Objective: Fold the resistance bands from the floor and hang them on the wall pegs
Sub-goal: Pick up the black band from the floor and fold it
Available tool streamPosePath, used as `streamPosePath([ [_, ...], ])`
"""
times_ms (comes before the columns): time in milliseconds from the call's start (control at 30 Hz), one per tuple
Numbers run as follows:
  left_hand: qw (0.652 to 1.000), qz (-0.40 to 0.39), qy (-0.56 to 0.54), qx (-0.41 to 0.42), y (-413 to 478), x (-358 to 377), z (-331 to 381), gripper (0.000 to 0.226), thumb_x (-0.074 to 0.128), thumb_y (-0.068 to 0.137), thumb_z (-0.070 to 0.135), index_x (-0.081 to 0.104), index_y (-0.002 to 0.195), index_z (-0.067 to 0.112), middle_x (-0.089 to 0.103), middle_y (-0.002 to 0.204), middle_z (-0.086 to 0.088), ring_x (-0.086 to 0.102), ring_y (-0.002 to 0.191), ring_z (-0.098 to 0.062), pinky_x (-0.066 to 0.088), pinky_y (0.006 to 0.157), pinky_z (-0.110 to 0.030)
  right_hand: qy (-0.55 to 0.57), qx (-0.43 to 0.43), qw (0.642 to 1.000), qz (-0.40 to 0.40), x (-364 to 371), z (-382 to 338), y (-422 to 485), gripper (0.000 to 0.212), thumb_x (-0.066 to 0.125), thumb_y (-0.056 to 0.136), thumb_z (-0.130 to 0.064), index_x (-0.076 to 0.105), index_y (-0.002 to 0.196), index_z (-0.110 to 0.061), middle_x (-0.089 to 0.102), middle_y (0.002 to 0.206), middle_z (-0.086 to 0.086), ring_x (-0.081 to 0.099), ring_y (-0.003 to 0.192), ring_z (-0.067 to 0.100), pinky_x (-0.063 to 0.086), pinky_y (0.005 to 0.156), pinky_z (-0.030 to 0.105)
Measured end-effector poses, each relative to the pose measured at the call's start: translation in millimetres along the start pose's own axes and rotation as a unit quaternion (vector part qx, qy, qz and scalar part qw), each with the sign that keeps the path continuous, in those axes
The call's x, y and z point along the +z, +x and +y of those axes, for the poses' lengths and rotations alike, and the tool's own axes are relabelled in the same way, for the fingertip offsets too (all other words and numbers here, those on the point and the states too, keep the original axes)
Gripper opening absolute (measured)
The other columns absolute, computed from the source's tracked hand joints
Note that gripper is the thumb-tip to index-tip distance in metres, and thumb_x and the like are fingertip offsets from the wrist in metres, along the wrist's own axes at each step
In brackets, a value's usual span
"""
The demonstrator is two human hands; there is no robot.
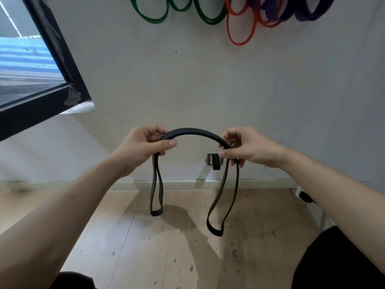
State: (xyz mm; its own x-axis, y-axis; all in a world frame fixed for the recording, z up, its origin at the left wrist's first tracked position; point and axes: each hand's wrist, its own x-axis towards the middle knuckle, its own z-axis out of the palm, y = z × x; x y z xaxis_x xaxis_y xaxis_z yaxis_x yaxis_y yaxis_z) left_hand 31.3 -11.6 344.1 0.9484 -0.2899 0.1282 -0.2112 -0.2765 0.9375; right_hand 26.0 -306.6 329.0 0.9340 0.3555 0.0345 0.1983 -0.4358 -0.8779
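Gripping a black band (193, 131) arched between them, left hand (143, 147) and right hand (245, 147) curl around it, its loops dangling above the floor (125, 236).

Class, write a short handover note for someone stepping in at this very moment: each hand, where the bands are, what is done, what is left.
Left hand and right hand each grip the black band, which arches between them; its two end loops hang free below the hands.
Done: green bands, orange bands and purple bands hang on the wall.
Left: finish folding the black band and hang it up beside them.
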Motion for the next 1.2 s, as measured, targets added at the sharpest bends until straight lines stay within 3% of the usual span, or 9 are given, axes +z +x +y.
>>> streamPosePath([
  [100,0.998,-0.060,0.018,-0.021,-3,3,-3,0.038,0.081,0.071,0.026,0.071,0.104,0.009,0.068,0.076,-0.001,0.062,0.074,-0.012,0.052,0.078,-0.031,0.031,-0.010,0.999,0.003,-2,-5,-3,0.017,0.077,0.085,-0.010,0.064,0.097,-0.007,0.069,0.079,0.009,0.065,0.065,0.027,0.052,0.052,0.032],
  [267,0.996,-0.087,0.031,-0.012,-2,22,-2,0.025,0.081,0.080,0.016,0.072,0.102,0.009,0.067,0.069,0.007,0.061,0.068,-0.009,0.049,0.072,-0.027,0.053,-0.025,0.998,0.011,3,-9,-2,0.016,0.078,0.084,-0.012,0.067,0.095,-0.010,0.067,0.079,0.012,0.064,0.063,0.024,0.049,0.048,0.026],
  [500,0.992,-0.119,0.036,0.008,-1,55,5,0.033,0.081,0.080,0.030,0.072,0.105,0.010,0.068,0.073,0.003,0.062,0.071,-0.014,0.055,0.073,-0.030,0.024,-0.053,0.998,-0.020,14,-14,-2,0.019,0.078,0.086,-0.015,0.068,0.100,-0.007,0.068,0.087,0.026,0.065,0.065,0.025,0.050,0.051,0.027],
  [700,0.996,-0.076,0.038,0.029,-1,63,11,0.014,0.072,0.092,0.021,0.072,0.098,0.009,0.064,0.065,0.007,0.059,0.062,-0.012,0.049,0.067,-0.023,0.002,-0.028,0.998,-0.055,17,-6,1,0.021,0.078,0.085,-0.014,0.066,0.100,-0.007,0.069,0.096,0.026,0.068,0.072,0.024,0.051,0.053,0.026],
  [800,0.997,-0.064,0.013,0.045,-1,63,14,0.012,0.071,0.092,0.022,0.072,0.095,0.010,0.061,0.073,-0.007,0.059,0.064,-0.017,0.051,0.071,-0.031,-0.068,-0.006,0.991,-0.115,21,3,4,0.017,0.077,0.085,-0.015,0.067,0.096,-0.007,0.069,0.094,0.019,0.068,0.078,0.020,0.056,0.059,0.030],
  [900,0.998,-0.024,-0.035,0.056,1,57,17,0.018,0.069,0.094,0.024,0.071,0.098,0.007,0.057,0.071,-0.005,0.059,0.066,-0.020,0.053,0.075,-0.036,-0.116,0.024,0.981,-0.154,25,15,8,0.010,0.075,0.088,-0.018,0.069,0.089,-0.010,0.067,0.084,0.004,0.065,0.077,0.011,0.059,0.066,0.031],
  [967,0.997,0.002,-0.044,0.060,2,49,18,0.021,0.063,0.097,0.023,0.068,0.101,0.004,0.056,0.068,0.000,0.061,0.066,-0.019,0.055,0.075,-0.031,-0.109,0.024,0.984,-0.138,23,17,9,0.008,0.073,0.090,-0.019,0.069,0.086,-0.013,0.066,0.081,-0.002,0.063,0.074,0.008,0.057,0.069,0.031],
  [1033,0.997,0.018,-0.049,0.056,2,42,17,0.020,0.059,0.100,0.022,0.066,0.101,0.004,0.057,0.068,0.001,0.062,0.067,-0.018,0.056,0.073,-0.026,-0.084,0.011,0.992,-0.099,17,15,9,0.008,0.073,0.090,-0.020,0.070,0.092,-0.013,0.072,0.089,0.004,0.066,0.077,0.017,0.054,0.071,0.029],
  [1200,0.996,0.045,-0.064,0.031,4,29,13,0.017,0.056,0.102,0.021,0.066,0.096,0.009,0.054,0.070,0.001,0.056,0.064,-0.015,0.054,0.071,-0.025,-0.004,-0.014,0.999,-0.036,4,10,7,0.021,0.074,0.088,-0.017,0.068,0.105,-0.007,0.075,0.101,0.018,0.072,0.099,0.033,0.054,0.097,0.052],
])
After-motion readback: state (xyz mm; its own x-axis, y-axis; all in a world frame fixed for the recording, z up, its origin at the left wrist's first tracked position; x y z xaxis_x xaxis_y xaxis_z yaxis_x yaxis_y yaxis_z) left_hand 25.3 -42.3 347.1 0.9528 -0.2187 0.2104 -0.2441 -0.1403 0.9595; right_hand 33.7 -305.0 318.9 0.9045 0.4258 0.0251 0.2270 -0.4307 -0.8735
